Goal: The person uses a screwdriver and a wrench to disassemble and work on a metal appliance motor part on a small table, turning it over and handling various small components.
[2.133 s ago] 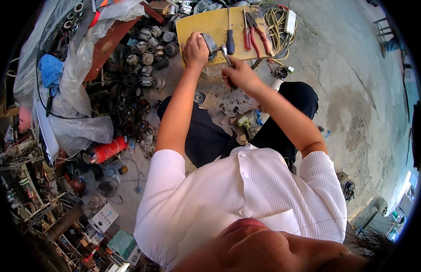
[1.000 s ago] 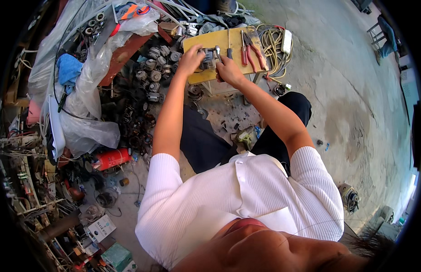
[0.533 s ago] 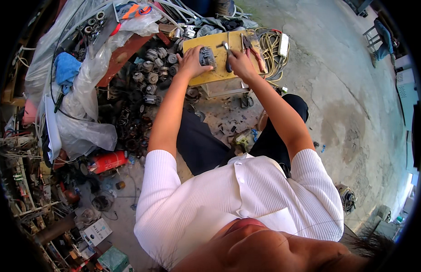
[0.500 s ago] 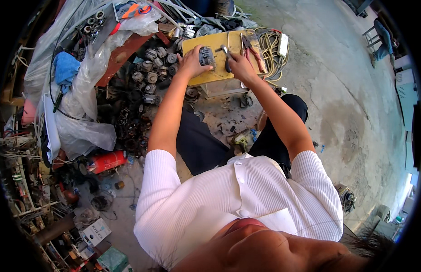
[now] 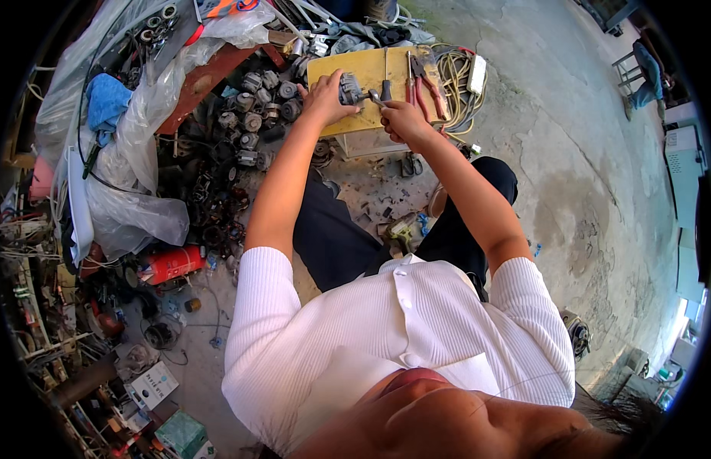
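On a yellow board (image 5: 332, 70), my left hand (image 5: 324, 101) is closed around a small grey metal motor part (image 5: 349, 89), steadying it near the board's left side. My right hand (image 5: 406, 122) grips a metal wrench (image 5: 377, 99), whose head reaches to the right side of the part. Just beyond the right hand lies a screwdriver (image 5: 386, 89) with a dark handle. Farther right on the board are a red-handled screwdriver (image 5: 409, 86) and a pair of pliers (image 5: 426, 86) with red handles. Fine detail at the wrench head is too small to make out.
Many similar metal parts (image 5: 252, 121) are heaped on the floor left of the board. Coiled cable (image 5: 456, 84) and a white power strip (image 5: 477, 74) sit at its right. Clear plastic sheeting (image 5: 145, 206) and a red cylinder (image 5: 174, 264) are on the left.
My right hand has moved down slightly, and the wrench has swung down and left to the grey part. My left hand keeps its hold on the part.
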Demonstrator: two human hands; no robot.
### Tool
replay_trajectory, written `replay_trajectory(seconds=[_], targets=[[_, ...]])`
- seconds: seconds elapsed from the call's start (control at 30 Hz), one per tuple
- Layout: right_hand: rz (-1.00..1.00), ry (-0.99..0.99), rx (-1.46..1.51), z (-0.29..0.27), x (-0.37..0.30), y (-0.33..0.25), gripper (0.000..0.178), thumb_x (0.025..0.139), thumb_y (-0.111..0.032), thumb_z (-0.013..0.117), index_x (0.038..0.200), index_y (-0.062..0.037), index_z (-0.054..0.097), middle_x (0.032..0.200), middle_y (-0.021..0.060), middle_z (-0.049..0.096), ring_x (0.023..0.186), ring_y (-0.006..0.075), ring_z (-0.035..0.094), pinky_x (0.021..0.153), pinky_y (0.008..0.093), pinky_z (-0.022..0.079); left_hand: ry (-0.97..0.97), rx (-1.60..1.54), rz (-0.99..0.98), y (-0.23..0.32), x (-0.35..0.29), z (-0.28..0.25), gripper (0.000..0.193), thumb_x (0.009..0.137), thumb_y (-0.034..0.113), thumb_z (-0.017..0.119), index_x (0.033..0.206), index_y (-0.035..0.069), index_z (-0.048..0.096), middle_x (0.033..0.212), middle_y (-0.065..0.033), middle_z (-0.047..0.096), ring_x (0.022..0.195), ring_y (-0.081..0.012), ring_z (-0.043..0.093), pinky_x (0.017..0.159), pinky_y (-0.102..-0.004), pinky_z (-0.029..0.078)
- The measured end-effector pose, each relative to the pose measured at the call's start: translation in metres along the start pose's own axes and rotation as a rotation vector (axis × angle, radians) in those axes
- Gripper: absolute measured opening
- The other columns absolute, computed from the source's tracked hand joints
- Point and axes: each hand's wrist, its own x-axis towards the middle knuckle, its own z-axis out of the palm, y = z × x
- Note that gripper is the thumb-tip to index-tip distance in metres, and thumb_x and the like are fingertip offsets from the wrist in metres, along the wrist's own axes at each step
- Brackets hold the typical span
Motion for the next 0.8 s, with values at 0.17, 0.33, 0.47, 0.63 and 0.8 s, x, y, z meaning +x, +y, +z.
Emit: replay_trajectory(seconds=[0.17, 0.33, 0.47, 0.63, 0.8], targets=[[0.026, -0.199, -0.364, -0.018, 0.031, -0.023, 0.025, 0.096, -0.016, 0.047, 0.078, -0.0021, 0.058, 0.06, 0.0039, 0.057, 0.044, 0.0135, 0.046, 0.04, 0.0332, 0.034, -0.064, 0.114, -0.024, 0.01, 0.014, -0.001, 0.112, 0.062, 0.052, 0.087, 0.149, 0.012, 0.031, 0.148, -0.0183, 0.045, 0.139, -0.0344, 0.042, 0.116, -0.0692, 0.011], [0.284, -0.281, -0.557, 0.004, 0.045, -0.075, 0.021, 0.098, -0.02, 0.053, 0.085, -0.0045, 0.056, 0.072, 0.0026, 0.06, 0.056, 0.0117, 0.06, 0.047, 0.0226, 0.053, -0.09, 0.032, 0.005, -0.001, 0.014, 0.005, 0.118, 0.061, 0.051, 0.088, 0.149, 0.005, 0.026, 0.148, -0.0231, 0.044, 0.14, -0.035, 0.042, 0.117, -0.0636, 0.016], [0.46, -0.256, -0.525, 0.008, 0.052, -0.102, 0.016, 0.097, -0.018, 0.053, 0.09, -0.0038, 0.055, 0.078, 0.0041, 0.062, 0.063, 0.0106, 0.065, 0.051, 0.0237, 0.059, -0.138, 0.012, 0.019, 0.006, 0.023, 0.003, 0.117, 0.061, 0.052, 0.088, 0.147, 0.003, 0.026, 0.146, -0.0249, 0.045, 0.137, -0.0368, 0.045, 0.119, -0.0552, 0.021], [0.559, -0.131, -0.513, 0.026, 0.054, -0.1, 0.013, 0.096, -0.013, 0.05, 0.086, -0.0059, 0.052, 0.072, 0.0021, 0.056, 0.056, 0.0124, 0.058, 0.048, 0.0234, 0.057, -0.087, 0.002, 0.026, 0.005, 0.022, 0.009, 0.114, 0.06, 0.049, 0.089, 0.145, 0.003, 0.029, 0.138, -0.0248, 0.05, 0.129, -0.0379, 0.051, 0.116, -0.0476, 0.031], [0.256, -0.078, -0.622, 0.02, 0.046, -0.057, 0.011, 0.084, -0.01, 0.059, 0.074, -0.0096, 0.057, 0.064, 0.0059, 0.055, 0.051, 0.0183, 0.054, 0.041, 0.0292, 0.042, -0.021, -0.071, 0.028, 0.001, 0.02, 0.011, 0.11, 0.057, 0.042, 0.092, 0.143, 0.006, 0.033, 0.132, -0.0245, 0.052, 0.123, -0.0399, 0.054, 0.105, -0.0442, 0.045]])
